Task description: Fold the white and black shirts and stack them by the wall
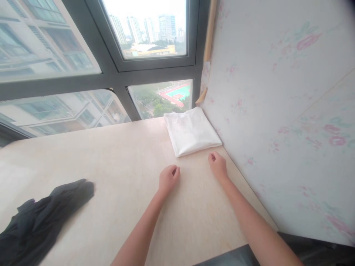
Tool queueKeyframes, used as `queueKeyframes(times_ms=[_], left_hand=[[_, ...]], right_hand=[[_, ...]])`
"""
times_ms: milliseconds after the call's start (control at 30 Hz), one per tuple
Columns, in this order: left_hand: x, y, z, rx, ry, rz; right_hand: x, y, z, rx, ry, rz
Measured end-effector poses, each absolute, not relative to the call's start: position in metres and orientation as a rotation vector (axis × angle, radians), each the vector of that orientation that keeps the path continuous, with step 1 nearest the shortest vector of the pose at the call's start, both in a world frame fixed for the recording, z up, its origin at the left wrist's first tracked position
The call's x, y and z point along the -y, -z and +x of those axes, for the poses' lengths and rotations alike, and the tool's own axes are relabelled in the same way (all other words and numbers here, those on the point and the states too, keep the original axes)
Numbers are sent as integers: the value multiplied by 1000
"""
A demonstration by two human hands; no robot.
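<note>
The counter [119, 159] bore a black cloth [47, 218], crumpled and unfolded at lower left, and a white cloth [192, 131], already neatly folded, just right of centre. Below it, left hand [168, 178] and right hand [218, 165] were loosely curled, pinching nothing visible.

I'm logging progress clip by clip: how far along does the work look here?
Apparently done: the white cloth lies folded flat on the table. In hand: nothing visible; the left hand and right hand are loosely curled just short of it. Possibly left: the black cloth, crumpled at far left, though whether it belongs to the job can't be told.
</note>
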State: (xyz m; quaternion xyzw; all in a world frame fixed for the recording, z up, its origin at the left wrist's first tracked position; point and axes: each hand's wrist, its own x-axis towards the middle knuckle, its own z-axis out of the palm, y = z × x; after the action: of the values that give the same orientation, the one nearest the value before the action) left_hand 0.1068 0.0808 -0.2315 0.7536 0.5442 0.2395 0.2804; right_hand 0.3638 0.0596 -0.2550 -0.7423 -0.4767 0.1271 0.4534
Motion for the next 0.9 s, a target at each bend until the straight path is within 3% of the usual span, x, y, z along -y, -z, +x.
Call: queueKeyframes(times_ms=[100, 400, 900], left_hand=[[-60, 233, 97, -1469, -646, 2062], [-21, 237, 88, -1496, -665, 2114], [-20, 238, 89, -1490, -677, 2115]], right_hand=[[-47, 261, 353, 1341, -273, -1871], [-79, 251, 334, 1946, 322, -1726], [-112, 243, 328, 2085, 98, -1895]])
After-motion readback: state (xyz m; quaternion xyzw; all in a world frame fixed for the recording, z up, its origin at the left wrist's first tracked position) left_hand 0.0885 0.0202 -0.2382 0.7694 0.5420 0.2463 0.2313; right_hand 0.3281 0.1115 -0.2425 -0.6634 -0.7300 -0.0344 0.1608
